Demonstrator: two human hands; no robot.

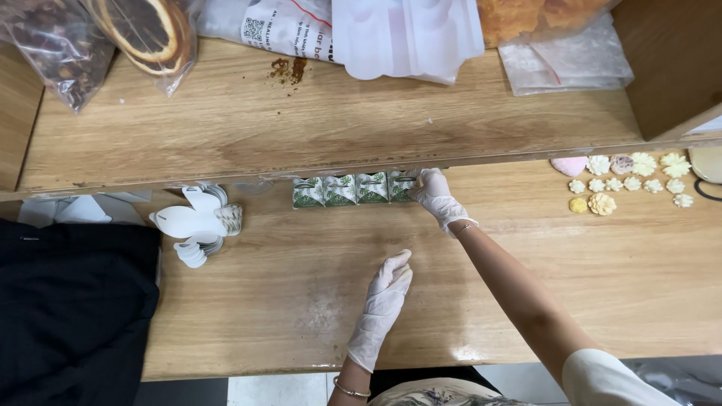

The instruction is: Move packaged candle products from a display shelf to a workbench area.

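Both my hands wear white gloves. My right hand (435,197) reaches to the back of the wooden table (316,301), its fingers closed on the right end of a row of small green-and-white printed boxes (342,189) that stand under the shelf edge. Resting flat on the table, my left hand (383,301) has its fingers together and holds nothing. It lies nearer to me than the boxes and apart from them.
A wooden shelf (338,120) overhangs the table's back, carrying plastic bags (406,34) and dried orange slices (143,30). White flower-shaped cards (197,222) lie left of the boxes. Small flower-shaped pieces (628,180) sit at the right. Black cloth (71,308) covers the left.
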